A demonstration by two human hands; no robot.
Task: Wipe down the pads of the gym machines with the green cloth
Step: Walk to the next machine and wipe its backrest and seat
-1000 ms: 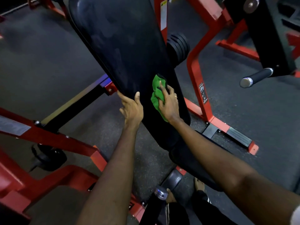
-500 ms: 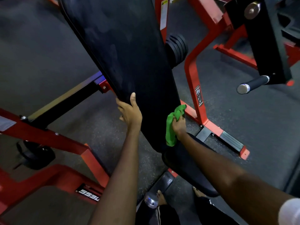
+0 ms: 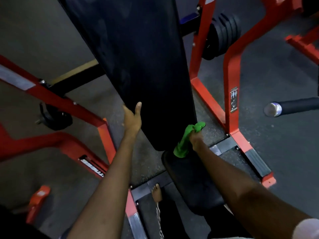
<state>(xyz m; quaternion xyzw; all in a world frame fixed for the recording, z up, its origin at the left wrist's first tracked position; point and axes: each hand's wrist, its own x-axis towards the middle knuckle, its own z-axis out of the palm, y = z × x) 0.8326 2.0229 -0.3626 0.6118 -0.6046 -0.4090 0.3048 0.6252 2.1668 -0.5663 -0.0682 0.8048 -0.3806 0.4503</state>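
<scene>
A long black back pad (image 3: 138, 62) slopes up and away through the middle of the view. Below its lower end lies the black seat pad (image 3: 189, 180). My left hand (image 3: 132, 119) grips the left edge of the back pad, thumb on the front face. My right hand (image 3: 195, 138) holds the bunched green cloth (image 3: 187, 138) at the lower right edge of the back pad, where it meets the seat pad. Most of that hand's fingers are hidden by the cloth.
Red machine frames (image 3: 231, 80) stand on both sides on dark rubber flooring. Black weight plates (image 3: 222, 33) hang at the upper right. A black handle with a chrome cap (image 3: 290, 106) juts in from the right. My bare foot (image 3: 156, 194) rests on a footplate below.
My right hand has drawn the green cloth down the right side of the back pad to its lower end. The left hand keeps its hold on the pad's left edge.
</scene>
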